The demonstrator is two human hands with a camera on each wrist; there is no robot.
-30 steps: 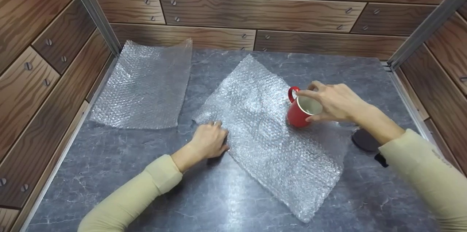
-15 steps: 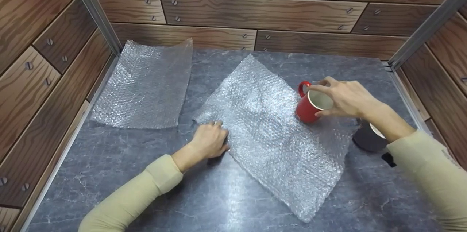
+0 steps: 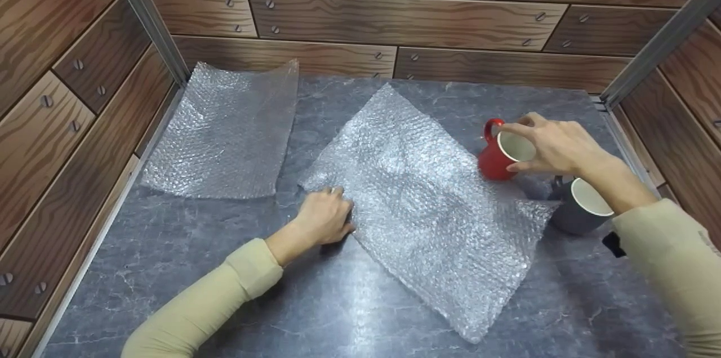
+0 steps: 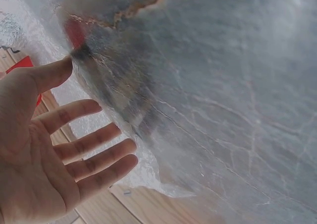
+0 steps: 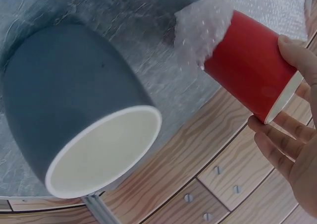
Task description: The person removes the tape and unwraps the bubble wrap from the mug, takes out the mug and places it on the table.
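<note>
My right hand (image 3: 566, 147) pinches the rim of a red mug (image 3: 495, 164) between thumb and fingers. The mug has a pale inside and its handle points to the back left; it is at the right edge of a bubble wrap sheet (image 3: 417, 217). In the right wrist view, a raised flap of wrap stands beside the red mug (image 5: 250, 60). At the sheet's left edge, my left hand (image 3: 324, 217) rests with its fingertips on the wrap. The left wrist view shows those fingers (image 4: 94, 140) spread and nearly straight, along the sheet's edge.
A dark grey mug (image 3: 569, 214) with a white inside stands right of the wrap, under my right forearm. Another bubble wrap sheet (image 3: 225, 133) lies at the back left of the grey marbled table (image 3: 270, 313). Wood-patterned walls (image 3: 394, 20) enclose the table at the back and sides.
My right hand has moved the red mug right and slightly back, towards the sheet's edge. The wrap's right corner has lifted beside the grey mug, now more visible. My left hand has stayed put.
</note>
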